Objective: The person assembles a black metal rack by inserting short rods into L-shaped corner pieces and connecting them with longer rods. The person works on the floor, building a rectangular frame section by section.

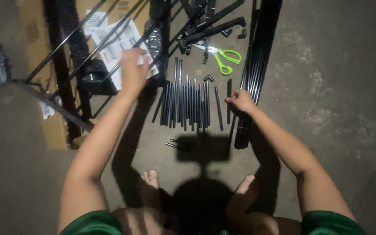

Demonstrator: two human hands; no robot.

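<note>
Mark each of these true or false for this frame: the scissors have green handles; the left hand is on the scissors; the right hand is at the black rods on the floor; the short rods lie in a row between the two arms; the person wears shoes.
1. The scissors have green handles. True.
2. The left hand is on the scissors. False: it is over the printed paper sheet, well apart from them.
3. The right hand is at the long black rods. True.
4. The short black rods lie in a row between the arms. True.
5. The person wears shoes. False: bare toes show.
</note>
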